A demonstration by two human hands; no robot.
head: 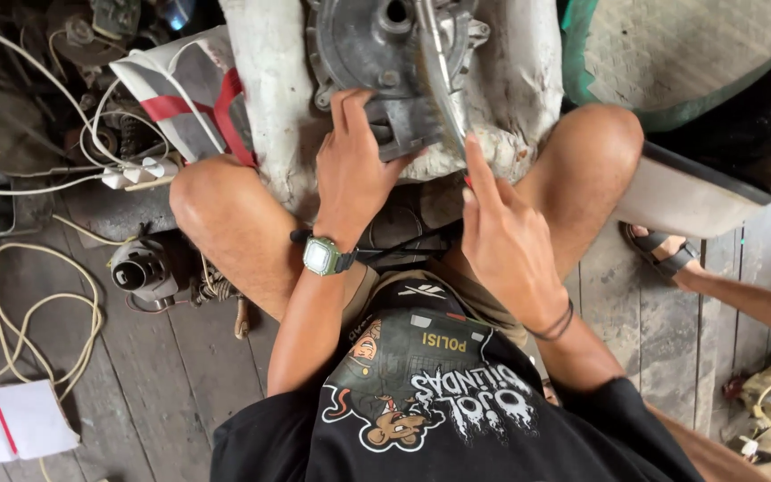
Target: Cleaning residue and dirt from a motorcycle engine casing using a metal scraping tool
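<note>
**A:** Workshop floor, from above. What lies at the left of the frame?

**B:** A notepad [12,421] with a red pen at lower left, cream cable [33,308] looped above it, a small motor part [140,268] just beside the seated person's knee.

**A:** And the work itself?

**B:** A grey metal housing [385,45] rests on a whitish cloth [269,89] at top centre, between the knees. By my reading, this is a holding-and-levering step, mid-way.

**A:** The left hand [354,170]?

**B:** Wrist straight, watch [321,256] face up, fingers bent and clamped over the housing's lower bracket, pinning it down.

**A:** The right hand [501,232]?

**B:** Forefinger stretched up along a slim metal tool [435,71], which slants across the housing; the other fingers are curled. Whether they close on the handle I cannot tell.

**A:** What does the next move call for?

**B:** Likely steady downward pressure at left and careful, small force on the tool.

**A:** Far right?

**B:** Another person's sandalled foot [667,254] on the planks.
</note>
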